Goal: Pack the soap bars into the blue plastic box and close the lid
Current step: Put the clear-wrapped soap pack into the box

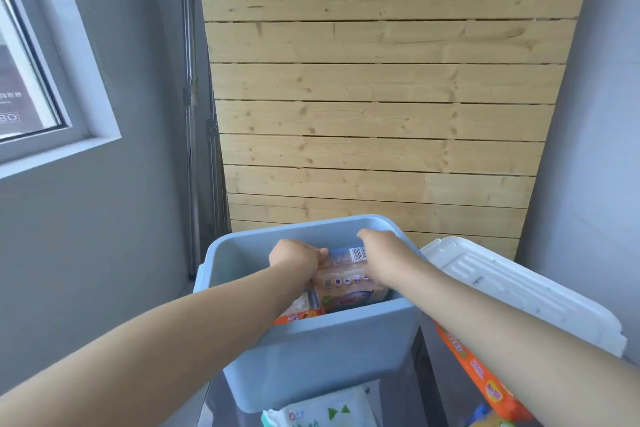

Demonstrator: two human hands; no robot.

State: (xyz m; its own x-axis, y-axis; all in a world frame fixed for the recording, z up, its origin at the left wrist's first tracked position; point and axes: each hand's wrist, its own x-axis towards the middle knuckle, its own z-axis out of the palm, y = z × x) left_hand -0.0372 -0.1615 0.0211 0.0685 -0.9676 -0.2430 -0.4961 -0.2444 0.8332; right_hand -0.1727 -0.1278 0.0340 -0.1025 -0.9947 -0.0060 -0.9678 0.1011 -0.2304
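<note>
The blue plastic box point(322, 354) stands open in front of me, low in the view. Both my hands reach inside it. My left hand point(294, 255) and my right hand point(381, 253) grip the two ends of a wrapped soap pack point(346, 282) with a barcode on its upper edge. The pack is tilted inside the box. Under it lie more soap packs, one with an orange edge point(299, 316). The white lid point(526, 291) rests to the right of the box, top up, partly behind my right forearm.
An orange soap pack point(474, 371) lies on the surface right of the box, under my right arm. A white-and-green pack point(322, 411) sits in front of the box. A wooden slat panel point(381, 97) stands behind; grey walls close both sides.
</note>
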